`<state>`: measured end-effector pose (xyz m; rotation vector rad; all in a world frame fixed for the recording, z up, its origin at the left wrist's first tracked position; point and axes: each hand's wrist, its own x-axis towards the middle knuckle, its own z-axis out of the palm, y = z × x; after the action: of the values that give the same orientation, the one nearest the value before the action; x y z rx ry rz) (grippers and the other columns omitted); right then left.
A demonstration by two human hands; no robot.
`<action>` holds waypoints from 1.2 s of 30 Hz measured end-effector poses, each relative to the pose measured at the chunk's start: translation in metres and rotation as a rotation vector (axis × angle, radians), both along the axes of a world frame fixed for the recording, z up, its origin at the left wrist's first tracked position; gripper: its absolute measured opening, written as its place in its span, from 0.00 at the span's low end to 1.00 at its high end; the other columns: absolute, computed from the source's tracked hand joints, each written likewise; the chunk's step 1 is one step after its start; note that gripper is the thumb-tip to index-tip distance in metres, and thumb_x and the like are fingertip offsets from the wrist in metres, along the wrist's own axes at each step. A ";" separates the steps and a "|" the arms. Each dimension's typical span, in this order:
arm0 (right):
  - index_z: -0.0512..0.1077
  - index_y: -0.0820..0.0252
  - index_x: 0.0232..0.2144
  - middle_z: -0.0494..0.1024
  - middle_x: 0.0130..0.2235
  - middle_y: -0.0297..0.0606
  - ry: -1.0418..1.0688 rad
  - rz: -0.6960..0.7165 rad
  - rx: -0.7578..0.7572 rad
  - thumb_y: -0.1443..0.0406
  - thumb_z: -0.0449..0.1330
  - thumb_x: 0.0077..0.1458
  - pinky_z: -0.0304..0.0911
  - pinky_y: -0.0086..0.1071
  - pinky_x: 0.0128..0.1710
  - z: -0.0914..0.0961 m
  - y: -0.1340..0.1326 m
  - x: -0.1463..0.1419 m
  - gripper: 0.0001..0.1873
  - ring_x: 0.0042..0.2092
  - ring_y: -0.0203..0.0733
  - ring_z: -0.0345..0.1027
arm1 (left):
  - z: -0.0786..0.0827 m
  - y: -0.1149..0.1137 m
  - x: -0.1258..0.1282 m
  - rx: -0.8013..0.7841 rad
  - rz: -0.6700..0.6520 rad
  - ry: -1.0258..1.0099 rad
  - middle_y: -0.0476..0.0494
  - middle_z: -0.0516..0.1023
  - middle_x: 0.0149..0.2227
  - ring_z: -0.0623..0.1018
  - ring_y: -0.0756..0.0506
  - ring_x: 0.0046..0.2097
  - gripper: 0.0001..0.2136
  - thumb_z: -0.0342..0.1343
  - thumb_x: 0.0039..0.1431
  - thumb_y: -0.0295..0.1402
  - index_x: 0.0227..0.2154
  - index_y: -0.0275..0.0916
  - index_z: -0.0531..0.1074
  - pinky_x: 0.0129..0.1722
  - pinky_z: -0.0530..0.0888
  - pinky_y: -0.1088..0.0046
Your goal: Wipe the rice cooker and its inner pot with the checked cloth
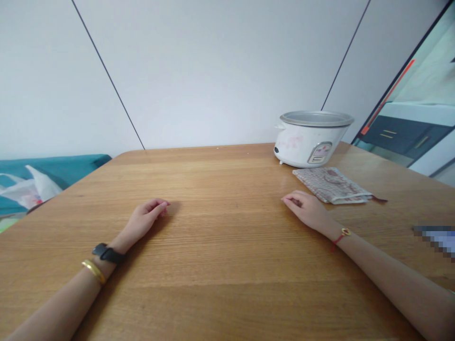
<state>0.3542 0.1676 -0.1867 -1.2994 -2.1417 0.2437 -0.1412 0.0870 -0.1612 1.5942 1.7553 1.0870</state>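
My left hand [144, 219] rests on the wooden table [220, 255], left of centre, its fingers loosely curled with nothing in them. A black band and a gold bangle sit on that wrist. My right hand [307, 208] lies on the table right of centre, fingers curled inward and empty. It is just left of a folded checked cloth [330, 185] and does not touch it. A red string bracelet is on the right wrist. Behind the cloth stands a white rice cooker [311, 139] with no lid on.
A white panelled wall runs behind the table's far edge. At the left, past the table's corner, a teal seat [53, 170] holds plastic bags [30, 189]. A blurred object [437, 237] lies at the table's right edge. A doorway opens at the far right.
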 end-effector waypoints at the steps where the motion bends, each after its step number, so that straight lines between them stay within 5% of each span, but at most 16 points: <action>1: 0.75 0.57 0.33 0.79 0.37 0.40 0.003 0.001 0.000 0.58 0.53 0.63 0.65 0.39 0.41 0.000 0.000 0.000 0.13 0.40 0.45 0.72 | 0.000 0.000 0.000 0.000 -0.001 -0.003 0.50 0.71 0.25 0.70 0.46 0.29 0.19 0.57 0.53 0.52 0.31 0.39 0.74 0.31 0.66 0.71; 36: 0.75 0.57 0.33 0.79 0.37 0.41 -0.005 0.017 0.013 0.59 0.52 0.63 0.65 0.40 0.40 0.001 0.000 0.000 0.14 0.39 0.45 0.72 | 0.004 -0.001 0.003 0.013 0.007 0.035 0.50 0.72 0.24 0.71 0.46 0.28 0.20 0.56 0.52 0.54 0.29 0.40 0.75 0.31 0.68 0.71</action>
<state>0.3541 0.1672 -0.1857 -1.2762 -2.1558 0.2330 -0.1380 0.0857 -0.1571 1.6251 1.7816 1.0818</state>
